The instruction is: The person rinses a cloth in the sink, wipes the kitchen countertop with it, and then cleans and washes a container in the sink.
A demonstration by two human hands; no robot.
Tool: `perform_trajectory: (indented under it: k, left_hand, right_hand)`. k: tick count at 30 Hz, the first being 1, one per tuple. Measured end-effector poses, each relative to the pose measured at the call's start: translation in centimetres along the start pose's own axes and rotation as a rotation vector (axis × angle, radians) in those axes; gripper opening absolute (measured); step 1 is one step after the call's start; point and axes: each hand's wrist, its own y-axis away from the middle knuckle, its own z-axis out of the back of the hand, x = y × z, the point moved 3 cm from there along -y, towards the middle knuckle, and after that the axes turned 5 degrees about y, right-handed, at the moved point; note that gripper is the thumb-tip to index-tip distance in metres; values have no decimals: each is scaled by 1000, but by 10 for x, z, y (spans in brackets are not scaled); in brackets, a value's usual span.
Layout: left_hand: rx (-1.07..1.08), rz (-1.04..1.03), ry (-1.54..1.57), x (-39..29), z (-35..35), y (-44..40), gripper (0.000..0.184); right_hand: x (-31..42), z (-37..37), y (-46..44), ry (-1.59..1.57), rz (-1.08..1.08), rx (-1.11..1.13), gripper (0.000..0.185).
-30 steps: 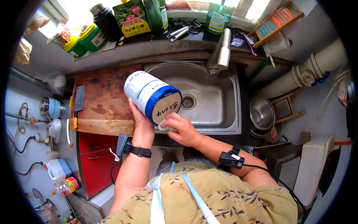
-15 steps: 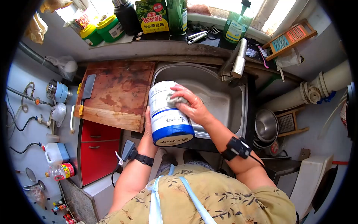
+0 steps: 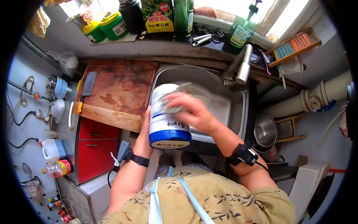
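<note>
A white can with a blue lid (image 3: 169,135) is tilted over the near edge of the sink, its lidded end toward me. Handwritten dark characters show on its side and on the lid. My left hand (image 3: 146,124) is closed against the can's left side; most of its fingers are hidden behind it. My right hand (image 3: 194,114) is over the can's upper right side, smeared by motion, with a greyish cloth (image 3: 185,89) bunched under its fingers.
The steel sink (image 3: 241,108) lies beneath, with a faucet (image 3: 244,69) at its right back. Left of it is a wooden cutting board (image 3: 119,80) bearing a cleaver (image 3: 88,85). Metal bowls (image 3: 265,130) stand at right; bottles and a soap dispenser (image 3: 240,35) line the sill.
My right hand and the cloth have shifted across the can and are now blurred. The can has turned slightly and sits a little lower, still held by my left hand.
</note>
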Motion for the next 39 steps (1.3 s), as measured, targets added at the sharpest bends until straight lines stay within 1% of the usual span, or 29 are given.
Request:
perform_trajectory:
  k: [2,4,5,8,10,12,13,15,16,18,20,21,22,24,26,27,28,30,31,32,34,36,37,38,39]
  left_hand:
    - [-22,-1,-36,4,3,-2,71]
    - [-32,-21,-69,5,3,-2,71]
    - [-35,23,-44,7,4,1,72]
    - [3,89,-6,11,9,0,77]
    - [54,87,32,12,10,0,80]
    - [47,60,49,14,7,2,81]
    - [38,30,58,12,7,3,82]
    - [14,8,79,10,12,2,83]
    - [-8,-12,95,8,15,1,83]
    - [-5,-19,114,3,21,1,81]
    - [-31,-76,123,-1,32,-2,79]
    - [-60,-102,148,-4,27,-2,77]
    - [-61,-97,171,-6,26,-3,77]
    - [-11,-128,162,-14,28,-10,76]
    - [-80,-207,54,-24,32,-9,75]
    - [-83,-233,-9,-28,35,-7,73]
    - [-150,-230,-33,-29,39,-6,70]
    - [-124,-205,-50,-31,44,-4,69]
    - [-101,-182,-45,-33,42,-2,69]
    - [-89,-161,-60,-35,46,-3,73]
    - [31,-147,-155,-46,45,4,75]
    - [-55,-364,-358,-60,52,13,73]
    - [-193,-330,-372,-67,53,25,72]
    - [-273,-347,-433,-78,45,38,70]
    - [-233,-314,-462,-86,47,46,69]
  right_hand:
    - [12,-22,-11,286,44,348,24]
    - [2,-26,-20,345,47,388,24]
    - [-5,-27,-24,399,45,422,24]
    - [-24,-26,-41,431,-145,409,21]
    - [-42,-26,-44,517,-93,199,20]
    - [-53,-24,-42,346,-189,3,22]
    - [-58,-28,-38,345,-188,11,22]
    - [-68,-23,-18,183,-302,-366,20]
    - [-71,-25,-8,183,-302,-362,20]
    - [-75,-28,16,138,-284,-537,20]
    - [-81,-38,36,140,-289,-544,19]
    - [-84,-42,46,147,-289,-553,19]
    - [-87,-47,58,146,-285,-550,19]
    - [-104,-67,84,-382,-853,-457,22]
    - [-101,-82,84,-768,-919,-559,22]
    - [-96,-82,73,-862,-926,-563,29]
    - [-101,-85,66,-1165,-945,-522,48]
    - [-76,-74,42,-1318,-920,-322,67]
    - [-72,-73,38,-1321,-918,-297,75]
    - [-73,-75,40,-1281,-964,-331,75]
    - [-86,-78,48,-1253,-1004,-335,73]
    - [-78,-87,40,-1228,-848,-277,70]
    - [-84,-93,41,-1241,-863,-285,69]
    - [-90,-97,41,-1246,-879,-298,68]
    - [-88,-102,37,-1180,-862,-279,68]
